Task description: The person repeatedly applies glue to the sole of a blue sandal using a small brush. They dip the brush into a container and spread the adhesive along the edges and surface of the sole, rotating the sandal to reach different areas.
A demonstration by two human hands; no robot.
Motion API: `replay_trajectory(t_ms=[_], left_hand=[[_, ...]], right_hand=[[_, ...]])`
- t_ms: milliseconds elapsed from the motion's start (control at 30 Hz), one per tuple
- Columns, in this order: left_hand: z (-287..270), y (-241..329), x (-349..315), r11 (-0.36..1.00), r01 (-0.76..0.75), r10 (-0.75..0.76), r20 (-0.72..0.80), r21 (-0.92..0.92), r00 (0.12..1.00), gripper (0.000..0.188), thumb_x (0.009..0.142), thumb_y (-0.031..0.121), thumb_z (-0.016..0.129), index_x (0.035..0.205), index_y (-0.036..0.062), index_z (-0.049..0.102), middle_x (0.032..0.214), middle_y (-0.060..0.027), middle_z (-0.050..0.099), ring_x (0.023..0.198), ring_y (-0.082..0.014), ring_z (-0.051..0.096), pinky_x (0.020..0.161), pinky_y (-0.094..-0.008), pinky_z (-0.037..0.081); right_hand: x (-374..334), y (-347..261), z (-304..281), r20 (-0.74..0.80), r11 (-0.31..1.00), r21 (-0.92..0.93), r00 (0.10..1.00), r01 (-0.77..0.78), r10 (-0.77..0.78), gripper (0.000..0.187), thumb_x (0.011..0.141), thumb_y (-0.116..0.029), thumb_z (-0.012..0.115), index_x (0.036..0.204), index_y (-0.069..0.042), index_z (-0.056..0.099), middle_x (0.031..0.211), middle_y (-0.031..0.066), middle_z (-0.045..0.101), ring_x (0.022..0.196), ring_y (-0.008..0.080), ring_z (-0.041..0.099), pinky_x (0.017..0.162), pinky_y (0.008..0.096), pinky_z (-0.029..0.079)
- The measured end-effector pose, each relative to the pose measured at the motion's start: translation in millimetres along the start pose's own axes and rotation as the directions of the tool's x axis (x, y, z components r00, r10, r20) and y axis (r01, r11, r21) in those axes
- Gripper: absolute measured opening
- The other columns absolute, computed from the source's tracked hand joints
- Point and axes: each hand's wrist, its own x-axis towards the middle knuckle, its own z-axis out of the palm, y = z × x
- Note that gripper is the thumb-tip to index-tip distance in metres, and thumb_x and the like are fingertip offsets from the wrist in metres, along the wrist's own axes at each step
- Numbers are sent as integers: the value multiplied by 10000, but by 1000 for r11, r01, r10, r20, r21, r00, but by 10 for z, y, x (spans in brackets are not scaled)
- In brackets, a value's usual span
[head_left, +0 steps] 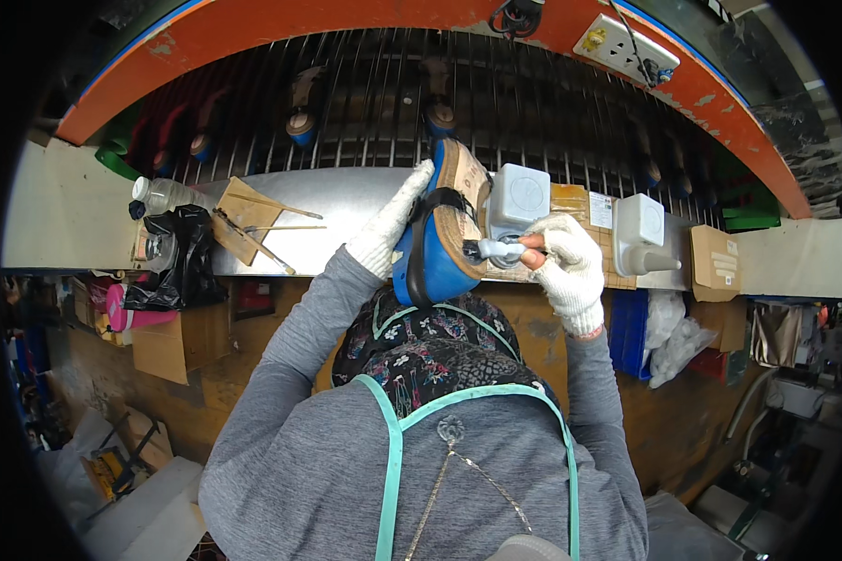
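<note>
My left hand (390, 227), in a white knit glove, grips a blue shoe (451, 260) from its left side. The shoe is tilted with its tan sole toward the right, and a black strap (417, 266) runs around it. My right hand (573, 271) wears a white glove with bare fingertips and pinches a small grey applicator (503, 250). Its dark tip touches the sole edge near the shoe's lower end. Just beyond it stands a squarish white container (520, 194). A second white container (640, 222) with a cone-shaped piece is to the right.
Behind the metal counter (318, 194), a rack of rods holds several shoes, including a blue one (300, 126). At left are a clear bottle (166, 194), a black plastic bag (180, 257) and thin sticks on cardboard (243, 213). A cardboard box (714, 262) stands right.
</note>
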Motion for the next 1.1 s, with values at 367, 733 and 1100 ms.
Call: replay_trajectory(t_ms=[367, 733, 1100], left_hand=[[-22, -475, 119, 923, 380, -118, 903, -53, 413, 519, 1020, 226, 611, 1459, 9, 438, 1312, -187, 613, 1121, -257, 677, 937, -351, 606], [-174, -685, -51, 776, -435, 194, 484, 456, 853, 623, 971, 318, 693, 1481, 51, 453, 1370, -159, 594, 1178, -227, 639, 1016, -346, 552], [10, -771, 251, 1000, 4, 4, 446, -18, 895, 671, 971, 416, 665, 1486, 50, 440, 1392, -185, 577, 1202, -259, 630, 1030, -374, 544]], right_hand=[[287, -60, -79, 118, 971, -86, 970, 221, -210, 192, 779, -133, 807, 910, -3, 754, 923, 102, 680, 867, 218, 638, 741, 327, 499], [458, -79, -152, 271, 959, -152, 943, 240, -193, 205, 747, -140, 819, 902, -18, 761, 916, 106, 703, 888, 240, 645, 776, 366, 511], [587, -184, -456, 446, 967, -162, 889, 199, -109, 196, 733, -168, 794, 832, -2, 760, 867, 98, 687, 854, 233, 627, 748, 356, 493]])
